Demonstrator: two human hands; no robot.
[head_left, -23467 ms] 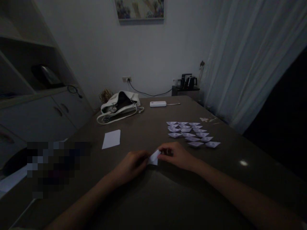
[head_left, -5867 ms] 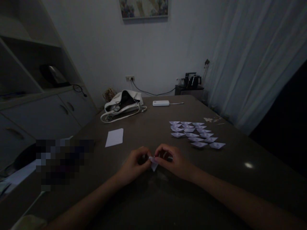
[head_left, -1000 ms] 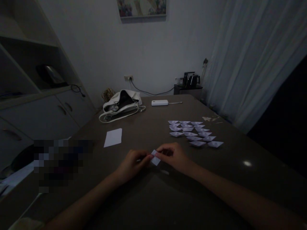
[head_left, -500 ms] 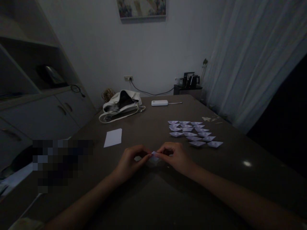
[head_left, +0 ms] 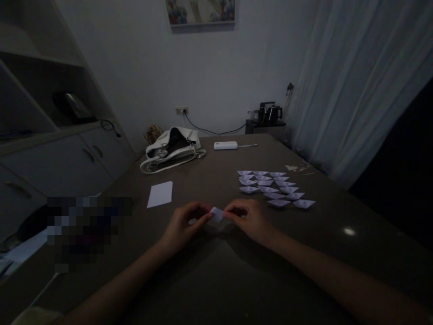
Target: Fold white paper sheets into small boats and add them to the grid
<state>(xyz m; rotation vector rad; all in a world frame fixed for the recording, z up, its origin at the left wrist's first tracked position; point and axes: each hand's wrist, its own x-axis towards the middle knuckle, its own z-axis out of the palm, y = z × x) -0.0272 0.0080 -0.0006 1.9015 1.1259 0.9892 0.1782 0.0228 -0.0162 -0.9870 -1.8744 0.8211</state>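
Observation:
A small folded piece of white paper (head_left: 217, 214), roughly diamond-shaped, is held up just above the table between both hands. My left hand (head_left: 186, 222) pinches its left corner between thumb and fingertips. At the opposite corner my right hand (head_left: 248, 219) has the same kind of pinch. Beyond my right hand, several folded paper boats (head_left: 278, 203) stand in rows. A stack of white paper sheets (head_left: 160, 194) lies flat beyond my left hand.
On the dark table (head_left: 216, 280) a white handbag (head_left: 173, 146) sits at the far left. A white power bank (head_left: 225, 145) with a short cable lies near the back edge. Paper scraps (head_left: 297, 168) are at the right edge. A kettle (head_left: 273, 113) stands behind.
My hands have drawn slightly apart, and more of the folded paper shows between the fingertips as a flat diamond. The boats and the paper stack have stayed in place.

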